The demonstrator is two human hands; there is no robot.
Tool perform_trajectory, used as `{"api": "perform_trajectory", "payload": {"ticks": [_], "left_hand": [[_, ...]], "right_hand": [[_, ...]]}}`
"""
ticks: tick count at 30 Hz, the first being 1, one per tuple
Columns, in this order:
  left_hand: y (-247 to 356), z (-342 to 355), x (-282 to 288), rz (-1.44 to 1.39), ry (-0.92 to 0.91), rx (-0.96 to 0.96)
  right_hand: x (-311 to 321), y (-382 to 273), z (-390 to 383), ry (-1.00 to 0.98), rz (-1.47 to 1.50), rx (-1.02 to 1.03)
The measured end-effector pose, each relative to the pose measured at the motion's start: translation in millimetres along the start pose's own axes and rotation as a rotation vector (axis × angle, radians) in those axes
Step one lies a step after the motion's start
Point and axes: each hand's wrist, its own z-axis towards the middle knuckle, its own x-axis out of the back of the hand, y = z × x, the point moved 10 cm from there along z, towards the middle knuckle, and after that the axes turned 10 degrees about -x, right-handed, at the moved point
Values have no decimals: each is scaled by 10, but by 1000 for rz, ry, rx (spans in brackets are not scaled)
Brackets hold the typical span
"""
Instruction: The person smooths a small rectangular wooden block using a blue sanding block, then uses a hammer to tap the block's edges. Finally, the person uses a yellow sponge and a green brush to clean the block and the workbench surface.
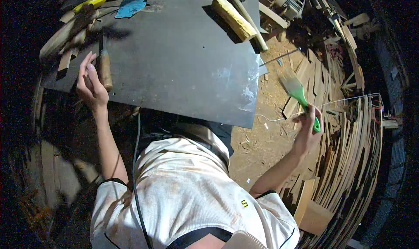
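Note:
Past the table's right side, above the floor, my right hand (309,127) grips a flat brush (295,91) by its green handle. The brush's pale bristles point up and to the left, slightly blurred. My left hand (92,84) is at the table's near left corner, its fingers stretched out and holding nothing. Just right of those fingers lies a chisel-like tool (105,70) with a wooden handle and a dark, narrow blade pointing away. I cannot tell whether the hand touches it. The dark, flat table (174,61) spreads out in front of me.
At the table's far right lie a yellow block-like piece (234,20) and a hammer (249,22). Far left are a blue cloth-like piece (131,7), a yellow-handled tool (90,3) and wood offcuts (65,61). Stacked boards (349,161) line the right, beside shavings-strewn floor (248,144).

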Motion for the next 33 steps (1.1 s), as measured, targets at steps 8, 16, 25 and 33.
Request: {"api": "perform_trajectory", "payload": {"ticks": [8,16,25,33], "left_hand": [[-43,-1,-38,-70,11,27],[-34,-5,4,-52,12,-14],[-14,-3,-14,-54,3,-19],[-2,-1,-29,-48,0,3]], "right_hand": [[-359,332,-90,-172,14,110],[-512,127,-409,-367,69,-84],[-483,68,-159,-36,251,-194],[-523,-67,175,59,84,114]]}}
